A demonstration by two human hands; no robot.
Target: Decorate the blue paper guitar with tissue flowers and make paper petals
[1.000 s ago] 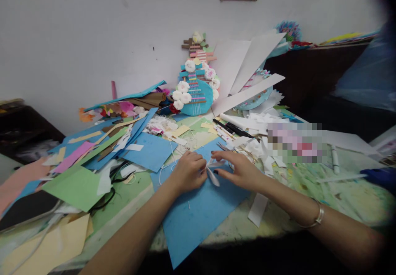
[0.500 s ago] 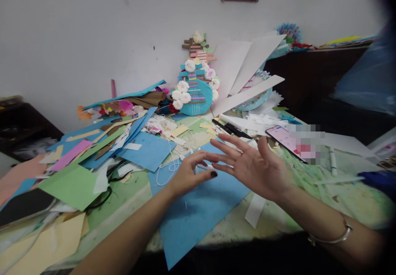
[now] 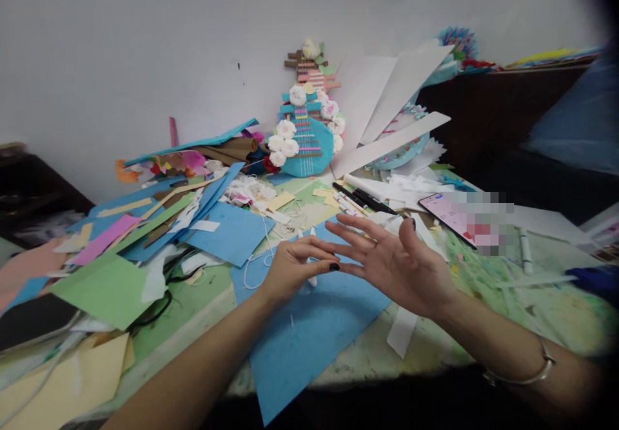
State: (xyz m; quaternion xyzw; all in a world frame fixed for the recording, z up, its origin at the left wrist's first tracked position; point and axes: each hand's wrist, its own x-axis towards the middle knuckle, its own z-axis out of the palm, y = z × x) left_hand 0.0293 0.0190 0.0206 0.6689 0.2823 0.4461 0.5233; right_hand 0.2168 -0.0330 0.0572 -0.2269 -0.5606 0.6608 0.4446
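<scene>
Above a blue paper sheet (image 3: 309, 346), my two hands meet. My left hand (image 3: 293, 269) has its thumb and fingers drawn together in a pinch at the tips of my right hand's ring and little fingers. Whether anything small sits in that pinch is hidden. Palm up, my right hand (image 3: 401, 262) has its fingers spread and holds nothing. A white pointed thing (image 3: 313, 280) shows partly behind my left hand on the blue sheet. White string (image 3: 251, 274) loops to the left of it.
Behind stands a blue paper instrument (image 3: 316, 149) with white flowers. Coloured paper scraps, including a green sheet (image 3: 104, 294), cover the left. To the right lie pens (image 3: 362, 198), a phone (image 3: 445, 217) and a white marker (image 3: 525, 253). A white strip (image 3: 402, 332) lies near the front edge.
The left thumb and fingers have closed against the right hand's fingertips. My right hand stays spread in nearly the same place. The view has shifted slightly.
</scene>
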